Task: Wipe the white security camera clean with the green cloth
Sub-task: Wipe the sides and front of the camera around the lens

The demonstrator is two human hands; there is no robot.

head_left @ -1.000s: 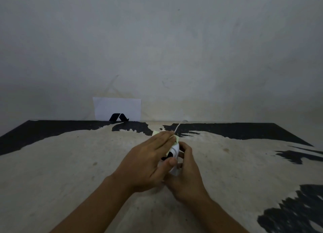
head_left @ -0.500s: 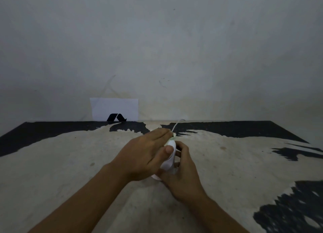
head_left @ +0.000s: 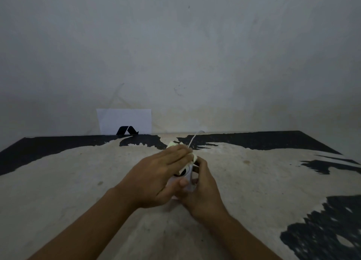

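The white security camera with a dark lens face sits between both hands above the table's middle, mostly covered. My right hand grips it from below and the right. My left hand lies over its top and presses the pale green cloth against it; only cloth corners peek past the fingertips. A thin white cable runs from the camera toward the back wall.
The worn table is beige with black patches along the back edge and at the right. A white card with a black mark leans against the grey wall at back left.
My left hand slid the cloth over the camera's top, first hiding the lens, then uncovering it again. The cloth corners now stick out farther at the back. Both hands stayed in place.
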